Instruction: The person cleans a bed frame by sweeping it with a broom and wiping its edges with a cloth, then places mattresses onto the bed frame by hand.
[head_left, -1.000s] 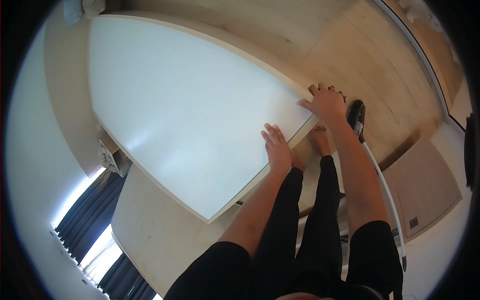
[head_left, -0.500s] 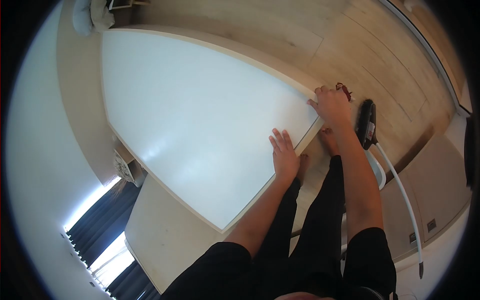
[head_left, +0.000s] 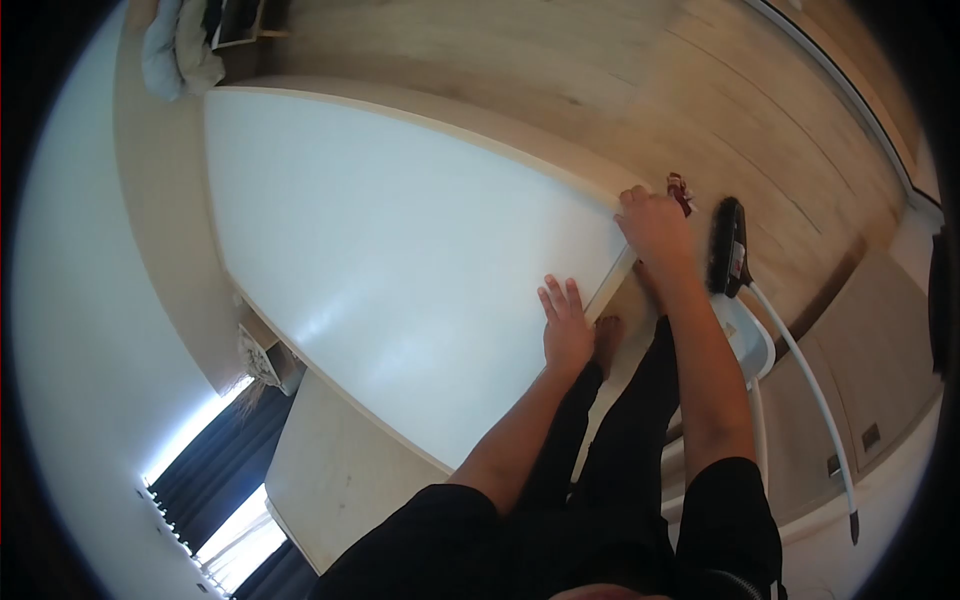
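A large white panel with a pale wooden rim fills the middle of the view. My left hand lies on its white surface near the close edge, fingers spread. At the panel's right corner, my right hand is curled over the wooden rim, its fingers bent round the edge. Just beyond that hand, a small dark red item is on the floor. To the right of my right forearm is a black-headed brush with a long white handle.
A white dustpan lies beside the brush. Beige cabinets stand at the right. A wooden board or tabletop is at lower left, near a box with dried plants and dark curtains. Grey and beige cushions sit at upper left.
The view has shifted, and more of the white dustpan shows. My right hand stays at the panel's corner, its fingers now more curled over the rim. My left hand remains flat on the panel.
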